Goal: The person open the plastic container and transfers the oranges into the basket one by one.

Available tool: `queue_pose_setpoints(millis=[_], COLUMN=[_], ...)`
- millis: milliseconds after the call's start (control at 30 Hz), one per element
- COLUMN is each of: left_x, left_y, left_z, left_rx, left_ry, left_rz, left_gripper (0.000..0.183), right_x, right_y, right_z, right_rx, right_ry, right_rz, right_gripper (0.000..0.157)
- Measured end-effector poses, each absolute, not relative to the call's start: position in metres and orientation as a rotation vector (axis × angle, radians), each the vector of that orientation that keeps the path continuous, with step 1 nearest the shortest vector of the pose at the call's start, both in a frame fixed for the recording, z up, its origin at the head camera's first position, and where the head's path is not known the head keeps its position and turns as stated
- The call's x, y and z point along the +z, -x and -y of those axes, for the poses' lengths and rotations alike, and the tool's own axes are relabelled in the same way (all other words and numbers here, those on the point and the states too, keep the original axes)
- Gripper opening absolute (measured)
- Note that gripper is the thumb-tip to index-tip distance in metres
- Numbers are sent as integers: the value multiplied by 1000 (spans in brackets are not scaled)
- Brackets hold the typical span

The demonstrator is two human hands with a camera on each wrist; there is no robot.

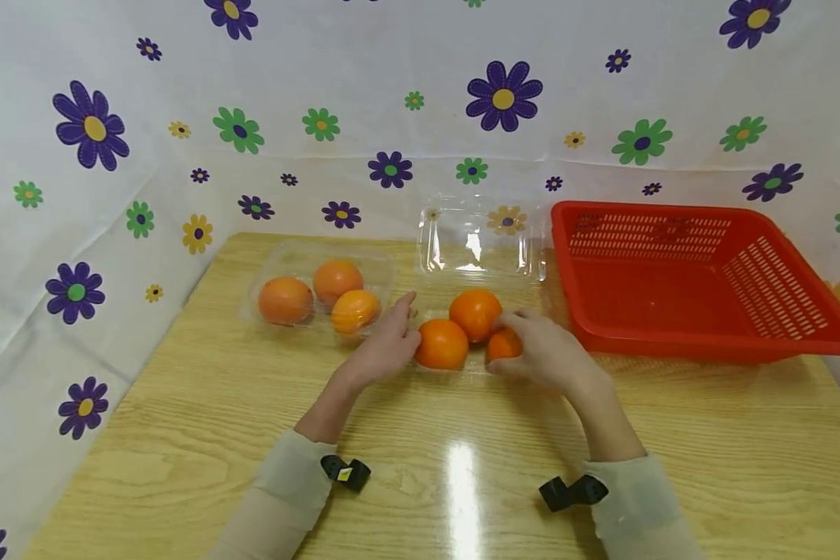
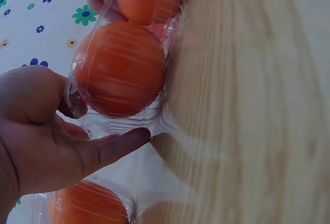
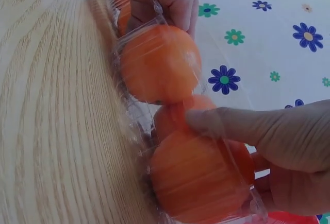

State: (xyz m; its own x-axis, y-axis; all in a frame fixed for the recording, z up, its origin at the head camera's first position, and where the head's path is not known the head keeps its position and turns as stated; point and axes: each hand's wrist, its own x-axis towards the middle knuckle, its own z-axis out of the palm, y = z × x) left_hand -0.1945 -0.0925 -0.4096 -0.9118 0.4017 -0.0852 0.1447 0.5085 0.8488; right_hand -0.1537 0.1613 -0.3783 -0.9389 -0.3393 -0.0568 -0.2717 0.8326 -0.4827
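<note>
Three oranges sit in an open clear plastic clamshell container (image 3: 135, 112) at the middle of the table: a left orange (image 1: 442, 344), a back orange (image 1: 475, 314) and a right orange (image 1: 505, 347). My right hand (image 1: 546, 350) grips the right orange, with the thumb on its near side and fingers on its far side. At the container's left end is my left hand (image 1: 386, 342), its thumb straight along the outer wall and the other fingers by the rim. How firmly those fingers touch the rim is unclear. The transparent lid (image 1: 455, 241) stands raised behind the oranges.
To the left, a closed clear container (image 1: 280, 260) holds three oranges. A red plastic basket (image 1: 672, 327) with slotted walls stands close to the right hand. A white flowered cloth (image 1: 406, 62) hangs behind the wooden table (image 1: 420, 482).
</note>
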Motion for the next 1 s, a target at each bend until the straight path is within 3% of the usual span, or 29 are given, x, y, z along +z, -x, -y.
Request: queue_pose_setpoints(millis=[333,1000], left_x=[-407,-398], left_y=[193,189], left_z=[94,100], left_rx=[1365,1289], left_ry=[-458,-492], left_rz=[-2420,-2321], left_gripper=[70,77], right_x=[-371,-368], right_y=[146,140], right_z=[-157,-158], right_rx=[-620,-632], right_ry=[445,459], right_rz=[-2876,-2822], right_gripper=[61,57])
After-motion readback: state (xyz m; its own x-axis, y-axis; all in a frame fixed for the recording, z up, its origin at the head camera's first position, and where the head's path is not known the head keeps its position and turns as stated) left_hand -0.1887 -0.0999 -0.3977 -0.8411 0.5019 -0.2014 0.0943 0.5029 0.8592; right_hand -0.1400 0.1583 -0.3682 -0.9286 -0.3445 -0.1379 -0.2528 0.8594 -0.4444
